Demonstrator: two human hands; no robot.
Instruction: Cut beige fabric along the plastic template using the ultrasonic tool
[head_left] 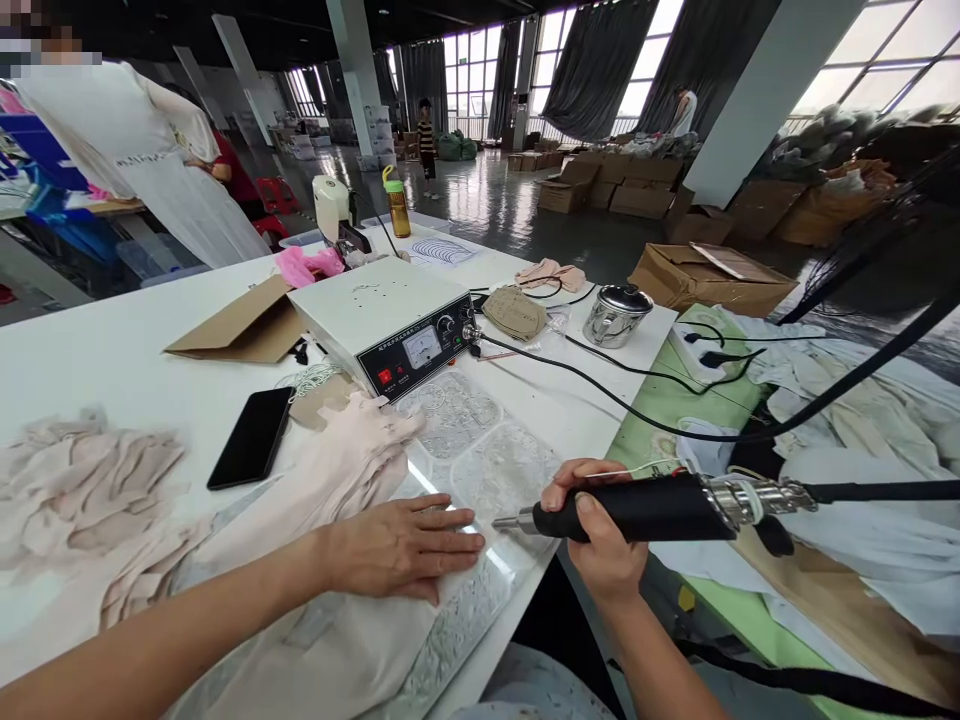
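Note:
My right hand is wrapped round a black handheld ultrasonic welding tool, its metal tip pointing left just above the table's right part. A thick black cable leaves the tool's back end. My left hand lies flat, fingers stretched out toward the tip, on pale pink fabric and a clear plastic sheet. A small gap separates the fingertips from the tool's tip. Behind the hands stands the white control box with a dial, knobs and a red switch. Beneath the left palm, the fabric is hidden.
A black phone, a heap of pink fabric pieces and folded cardboard lie on the left. Toward the back right are a metal cup and a beige cloth pad. Cables cross to a green table on the right.

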